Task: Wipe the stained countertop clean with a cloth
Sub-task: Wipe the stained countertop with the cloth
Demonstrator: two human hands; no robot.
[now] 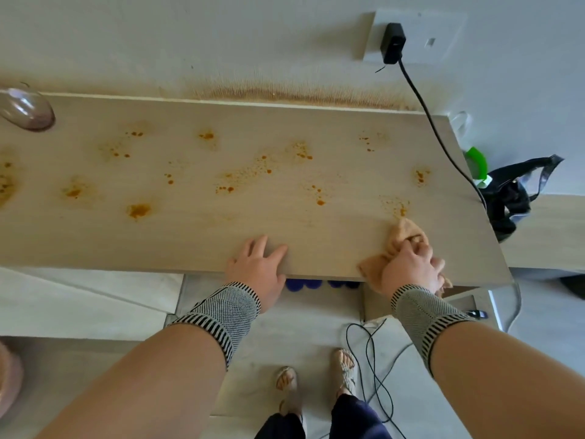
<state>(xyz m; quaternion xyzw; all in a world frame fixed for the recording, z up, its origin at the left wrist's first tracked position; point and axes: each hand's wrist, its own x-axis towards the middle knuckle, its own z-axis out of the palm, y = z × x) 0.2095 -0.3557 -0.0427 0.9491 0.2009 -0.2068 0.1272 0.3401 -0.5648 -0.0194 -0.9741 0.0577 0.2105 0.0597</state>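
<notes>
across the middle of the view runs a long pale wood-grain countertop (196, 223), set against a white wall (221, 36) and speckled with many orange-brown stains (138, 210) from its left end to its right; a band of the same rusty colour marks the wall just above the counter's back edge. below the counter lies a pale tiled floor (300, 321) with a loose black cable (373, 359) curling near the person's sandalled feet (316, 381). a black bag with straps (509, 198) sits just past the counter's right end. on the wall, a white socket plate (424, 39) carries a black plug adapter (393, 42), whose cord trails down over the counter's right corner. a clear rounded glass object (27, 109) rests at the far left back of the counter. near the front right edge, the right hand (410, 267) presses down on a crumpled peach-coloured cloth (402, 236), fingers curled into its folds and gripping it; the cloth touches the countertop just below a faint stain. the left hand (259, 267) lies flat on the front edge, fingers relaxed and spread, holding nothing. both wrists wear grey knitted bands with striped borders (228, 312).
</notes>
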